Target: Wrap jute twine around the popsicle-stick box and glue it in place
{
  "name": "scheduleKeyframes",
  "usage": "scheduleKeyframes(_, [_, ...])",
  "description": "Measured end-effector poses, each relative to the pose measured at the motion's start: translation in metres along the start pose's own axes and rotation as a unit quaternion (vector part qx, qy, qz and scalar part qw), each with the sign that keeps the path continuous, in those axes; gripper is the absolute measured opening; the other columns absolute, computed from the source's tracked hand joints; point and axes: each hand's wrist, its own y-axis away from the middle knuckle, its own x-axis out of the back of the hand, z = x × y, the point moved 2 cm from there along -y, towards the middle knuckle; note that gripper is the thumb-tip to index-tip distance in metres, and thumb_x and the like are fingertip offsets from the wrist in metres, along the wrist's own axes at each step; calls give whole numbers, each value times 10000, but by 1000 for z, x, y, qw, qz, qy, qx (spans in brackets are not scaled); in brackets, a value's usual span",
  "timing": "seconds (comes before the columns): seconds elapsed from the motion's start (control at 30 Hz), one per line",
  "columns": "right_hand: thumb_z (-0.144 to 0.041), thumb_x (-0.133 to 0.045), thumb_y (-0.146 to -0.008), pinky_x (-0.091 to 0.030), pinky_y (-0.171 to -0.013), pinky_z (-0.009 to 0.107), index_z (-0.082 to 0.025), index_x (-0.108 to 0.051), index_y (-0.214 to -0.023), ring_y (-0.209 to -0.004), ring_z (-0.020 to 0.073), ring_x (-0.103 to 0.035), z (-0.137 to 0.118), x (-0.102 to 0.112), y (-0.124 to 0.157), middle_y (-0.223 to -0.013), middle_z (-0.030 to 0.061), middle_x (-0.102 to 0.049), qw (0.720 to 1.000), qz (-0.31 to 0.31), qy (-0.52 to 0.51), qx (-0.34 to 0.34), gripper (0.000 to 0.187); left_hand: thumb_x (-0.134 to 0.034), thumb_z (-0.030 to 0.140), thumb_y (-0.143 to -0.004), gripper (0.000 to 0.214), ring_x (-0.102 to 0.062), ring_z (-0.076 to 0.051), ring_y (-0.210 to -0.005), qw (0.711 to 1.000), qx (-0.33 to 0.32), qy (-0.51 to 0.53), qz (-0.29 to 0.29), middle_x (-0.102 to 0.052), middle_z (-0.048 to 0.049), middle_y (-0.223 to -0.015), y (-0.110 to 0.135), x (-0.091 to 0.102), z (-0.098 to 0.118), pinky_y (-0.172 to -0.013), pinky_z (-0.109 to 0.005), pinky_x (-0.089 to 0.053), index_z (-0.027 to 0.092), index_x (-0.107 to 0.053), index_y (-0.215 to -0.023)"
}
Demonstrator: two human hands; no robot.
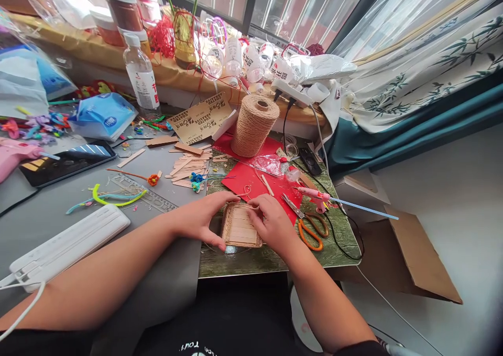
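Note:
A small shallow box (238, 225) made of flat wooden sticks, with brown twine round its sides, sits at the table's front edge. My left hand (198, 217) grips its left side, thumb at the near corner and fingers at the far one. Curled over the right rim, my right hand (271, 222) has its thumb and fingers pressed together against the box; what lies under the fingertips is hidden. A loose curl of twine (247, 190) shows just beyond the box. Farther back stands a large spool of twine (254, 128).
Orange-handled scissors (312, 230) and a pink glue gun (316, 194) with a blue stick lie to the right. Craft sticks (188, 167), a clear ruler (145, 191) and a white power strip (70, 243) are leftward. Red sheets (251, 180) lie behind the box.

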Motion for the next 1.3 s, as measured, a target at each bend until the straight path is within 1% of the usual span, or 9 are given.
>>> scheduleKeyframes(0.13, [-338,-625,-1008,-505,-1028,444,-229,-643,-1254,-1171,277,-611,15,4,20,-1242,122,-657,992,67,-74,-74,269,-615,468,-986,489,-596,-305,-1312,998,28,-27,42,-628,-114,-1425,-2,7,-4,-1132,-460,-467,253,-555,-1421])
scheduleKeyframes(0.27, [-402,-631,-1009,-539,-999,419,-240,-669,-1249,-1094,250,-671,35,-3,39,-1196,89,-709,969,66,-179,-159,292,-539,394,-1027,256,-688,-222,-1030,994,57,-57,72,-744,-61,-1110,-5,11,-8,-922,-354,-531,231,-678,-1165])
scheduleKeyframes(0.43, [-437,-625,-1002,-572,-885,394,-235,-720,-1133,-956,246,-694,46,-5,46,-1058,65,-752,952,63,-223,-198,259,-537,414,-1026,246,-684,-185,-924,993,66,-52,84,-749,-32,-994,-7,9,-12,-846,-305,-521,234,-705,-1037])
scheduleKeyframes(0.5, [-420,-608,-1015,-566,-834,374,-237,-719,-1087,-900,233,-684,47,-2,44,-1006,58,-746,958,72,-209,-182,226,-540,426,-1021,251,-676,-179,-894,992,79,-54,81,-743,-29,-979,-7,8,-14,-819,-300,-518,231,-699,-1019])
scheduleKeyframes(0.63, [-331,-573,-1042,-533,-856,377,-237,-712,-1076,-907,225,-659,47,6,37,-971,62,-710,985,80,-120,-94,171,-536,416,-1015,243,-662,-178,-863,992,77,-74,72,-730,-30,-948,-7,8,-13,-804,-304,-508,222,-681,-988])
scheduleKeyframes(0.73, [-280,-551,-1051,-526,-853,378,-238,-698,-1098,-906,222,-647,48,8,34,-963,63,-690,992,82,-84,-56,161,-534,386,-1009,215,-654,-178,-853,991,74,-88,69,-718,-27,-928,-8,9,-11,-798,-304,-497,219,-664,-969])
scheduleKeyframes(0.9, [-254,-551,-1052,-524,-860,367,-236,-683,-1089,-921,213,-653,50,-1,36,-967,58,-691,990,85,-99,-53,138,-557,363,-983,181,-632,-177,-821,989,87,-94,69,-700,-13,-885,-8,7,-10,-779,-307,-474,217,-645,-922])
scheduleKeyframes(1.1, [-257,-553,-1051,-535,-841,364,-237,-685,-1093,-909,210,-666,50,-10,41,-975,53,-700,985,104,-114,-76,140,-578,350,-944,166,-609,-167,-787,984,141,-37,98,-681,-1,-854,-10,1,-9,-732,-288,-461,210,-616,-863])
scheduleKeyframes(1.3, [-201,-564,-1031,-552,-846,381,-245,-681,-1170,-938,227,-683,49,-11,48,-1020,72,-715,989,128,-66,-32,187,-578,330,-914,142,-592,-170,-766,979,174,-16,110,-674,4,-828,-13,-1,-5,-714,-289,-453,209,-613,-848])
